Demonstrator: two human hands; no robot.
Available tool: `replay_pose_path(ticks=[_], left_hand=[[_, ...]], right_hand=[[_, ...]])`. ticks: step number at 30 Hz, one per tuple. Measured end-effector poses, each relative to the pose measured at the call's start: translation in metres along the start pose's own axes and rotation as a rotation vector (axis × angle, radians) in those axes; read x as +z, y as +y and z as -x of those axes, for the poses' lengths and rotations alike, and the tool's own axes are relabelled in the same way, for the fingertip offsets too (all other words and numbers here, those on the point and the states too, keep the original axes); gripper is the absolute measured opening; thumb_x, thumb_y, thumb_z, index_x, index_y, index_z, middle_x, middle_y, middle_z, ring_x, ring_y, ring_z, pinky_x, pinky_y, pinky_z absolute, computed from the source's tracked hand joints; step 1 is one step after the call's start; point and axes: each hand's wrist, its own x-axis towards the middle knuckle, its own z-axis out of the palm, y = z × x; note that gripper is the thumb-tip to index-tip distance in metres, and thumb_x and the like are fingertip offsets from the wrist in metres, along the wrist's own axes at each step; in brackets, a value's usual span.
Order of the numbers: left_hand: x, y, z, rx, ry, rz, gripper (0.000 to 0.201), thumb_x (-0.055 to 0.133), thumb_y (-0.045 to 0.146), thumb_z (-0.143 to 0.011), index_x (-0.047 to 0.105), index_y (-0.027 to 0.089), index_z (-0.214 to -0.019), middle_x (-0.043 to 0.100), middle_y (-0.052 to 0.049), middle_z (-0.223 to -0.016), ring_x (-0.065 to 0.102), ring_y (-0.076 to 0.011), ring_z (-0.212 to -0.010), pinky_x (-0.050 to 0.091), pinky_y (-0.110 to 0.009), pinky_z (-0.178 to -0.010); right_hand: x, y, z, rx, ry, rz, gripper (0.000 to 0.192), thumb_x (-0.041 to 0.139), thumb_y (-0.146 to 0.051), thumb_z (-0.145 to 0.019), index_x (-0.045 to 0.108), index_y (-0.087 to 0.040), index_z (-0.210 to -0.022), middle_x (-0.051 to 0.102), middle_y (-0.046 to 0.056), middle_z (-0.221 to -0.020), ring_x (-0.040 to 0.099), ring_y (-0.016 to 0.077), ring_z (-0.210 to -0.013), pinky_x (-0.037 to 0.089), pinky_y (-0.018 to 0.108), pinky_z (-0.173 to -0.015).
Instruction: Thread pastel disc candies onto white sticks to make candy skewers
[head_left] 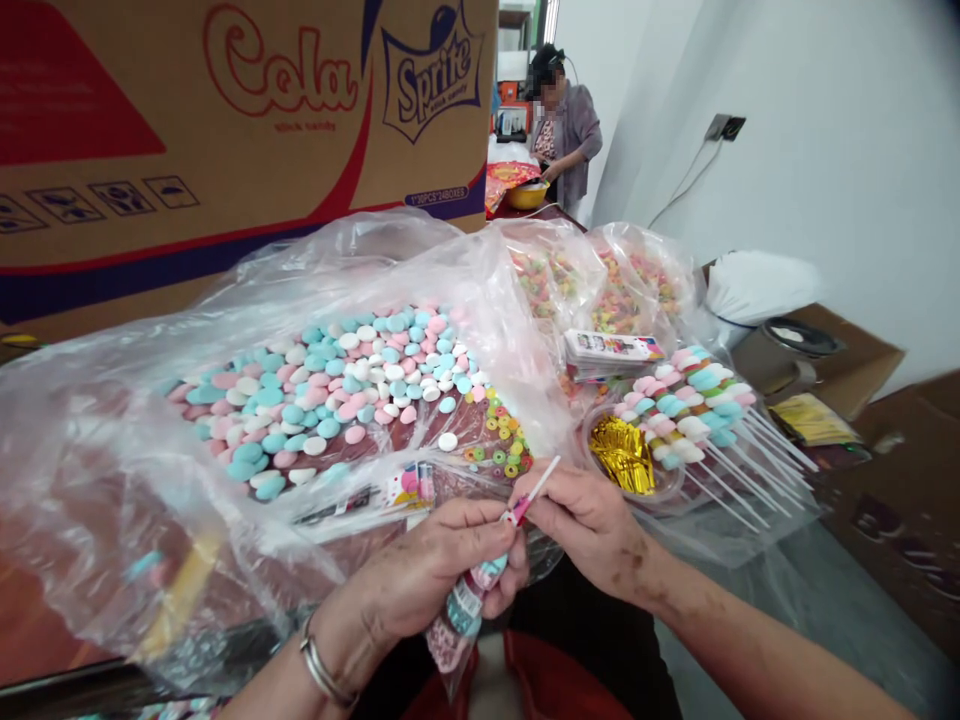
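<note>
My left hand [442,555] is wrapped round a bagged candy skewer [465,605], whose pink, blue and white candies hang below the fingers. Its white stick [546,474] points up and to the right. At the gathered neck of the bag, the fingers of my right hand [589,515] are closed round the base of the stick; whether a tie is in them is hidden. Close to the right hand, a clear tub [675,492] holds gold twist ties [622,455]. Finished-looking skewers without visible bags [686,405] lie stacked beside it.
Loose pastel candies [300,400] and ring gummies [506,440] lie on plastic sheeting [97,440]. Printed bags [611,350] are stacked near the skewers. A big carton [300,180] stands behind, a metal mug [780,355] at right. Another person [574,140] works farther back.
</note>
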Motion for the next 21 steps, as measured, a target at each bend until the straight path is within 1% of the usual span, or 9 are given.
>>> replay_pose_path(ticks=[3, 5, 7, 9, 11, 13, 16, 18, 21], left_hand=[[0.003, 0.002, -0.001, 0.065, 0.104, -0.045, 0.029, 0.066, 0.036, -0.084, 0.061, 0.012, -0.068, 0.057, -0.002, -0.059, 0.049, -0.0086, -0.047, 0.034, -0.018, -0.046], [0.004, 0.002, -0.002, 0.068, 0.145, -0.040, 0.027, 0.066, 0.035, -0.084, 0.061, 0.014, -0.068, 0.055, 0.000, -0.059, 0.047, -0.0084, -0.047, 0.032, -0.019, -0.046], [0.005, 0.000, -0.003, 0.047, 0.140, -0.053, 0.027, 0.066, 0.036, -0.084, 0.061, 0.014, -0.069, 0.055, 0.000, -0.060, 0.046, -0.0087, -0.047, 0.032, -0.020, -0.047], [0.006, -0.002, -0.004, 0.011, 0.086, -0.085, 0.029, 0.066, 0.039, -0.084, 0.061, 0.015, -0.069, 0.054, 0.001, -0.059, 0.044, -0.0091, -0.048, 0.031, -0.021, -0.047], [0.007, -0.002, -0.004, -0.039, 0.016, -0.125, 0.033, 0.067, 0.043, -0.082, 0.060, 0.015, -0.067, 0.054, 0.000, -0.058, 0.043, -0.0094, -0.048, 0.030, -0.022, -0.047], [0.010, 0.001, -0.003, -0.084, -0.040, -0.176, 0.034, 0.066, 0.045, -0.082, 0.059, 0.016, -0.066, 0.053, 0.001, -0.058, 0.041, -0.0097, -0.048, 0.028, -0.022, -0.048], [0.018, 0.007, -0.002, -0.099, -0.048, -0.382, 0.034, 0.059, 0.046, -0.088, 0.062, 0.017, -0.069, 0.052, 0.001, -0.060, 0.043, -0.0113, -0.051, 0.031, -0.023, -0.051], [0.023, 0.008, -0.003, -0.008, 0.050, -0.632, 0.030, 0.057, 0.042, -0.090, 0.064, 0.019, -0.073, 0.056, 0.001, -0.062, 0.048, -0.0141, -0.055, 0.035, -0.024, -0.053], [0.026, 0.000, -0.007, 0.338, 0.282, -0.984, 0.010, 0.061, 0.028, -0.087, 0.066, 0.023, -0.080, 0.065, -0.002, -0.070, 0.058, -0.0192, -0.064, 0.040, -0.026, -0.060]], right_hand=[[-0.003, -0.003, 0.005, -0.018, 0.154, 0.259, 0.017, 0.047, -0.014, -0.096, 0.064, -0.018, -0.094, 0.066, 0.003, -0.083, 0.060, 0.0142, -0.077, 0.049, 0.026, -0.072], [-0.008, -0.008, 0.009, -0.162, 0.216, 0.519, 0.021, 0.045, -0.015, -0.097, 0.063, -0.016, -0.109, 0.068, 0.009, -0.096, 0.059, 0.0193, -0.091, 0.047, 0.034, -0.085], [-0.013, -0.013, 0.014, -0.354, 0.116, 0.718, 0.031, 0.042, -0.016, -0.098, 0.057, -0.013, -0.125, 0.066, 0.014, -0.116, 0.054, 0.0249, -0.112, 0.039, 0.044, -0.100], [-0.016, -0.016, 0.017, -0.489, -0.048, 0.820, 0.035, 0.039, -0.015, -0.098, 0.056, -0.009, -0.128, 0.064, 0.014, -0.122, 0.049, 0.0272, -0.120, 0.032, 0.049, -0.107], [-0.018, -0.018, 0.018, -0.546, -0.125, 0.862, 0.034, 0.038, -0.014, -0.097, 0.059, -0.005, -0.123, 0.067, 0.014, -0.111, 0.052, 0.0263, -0.112, 0.031, 0.050, -0.108], [-0.019, -0.018, 0.019, -0.572, -0.163, 0.876, 0.030, 0.038, -0.013, -0.097, 0.063, -0.007, -0.111, 0.067, 0.011, -0.096, 0.054, 0.0241, -0.098, 0.030, 0.050, -0.109], [-0.022, -0.019, 0.018, -0.555, -0.235, 0.890, 0.026, 0.040, -0.014, -0.095, 0.065, -0.012, -0.094, 0.063, 0.008, -0.086, 0.050, 0.0227, -0.087, 0.030, 0.048, -0.108], [-0.023, -0.019, 0.017, -0.490, -0.252, 0.893, 0.020, 0.045, -0.016, -0.092, 0.064, -0.014, -0.087, 0.060, 0.006, -0.081, 0.046, 0.0221, -0.082, 0.034, 0.047, -0.100], [-0.024, -0.022, 0.014, -0.357, -0.221, 0.874, 0.016, 0.051, -0.020, -0.089, 0.058, -0.017, -0.076, 0.055, 0.003, -0.072, 0.041, 0.0198, -0.073, 0.037, 0.042, -0.082]])
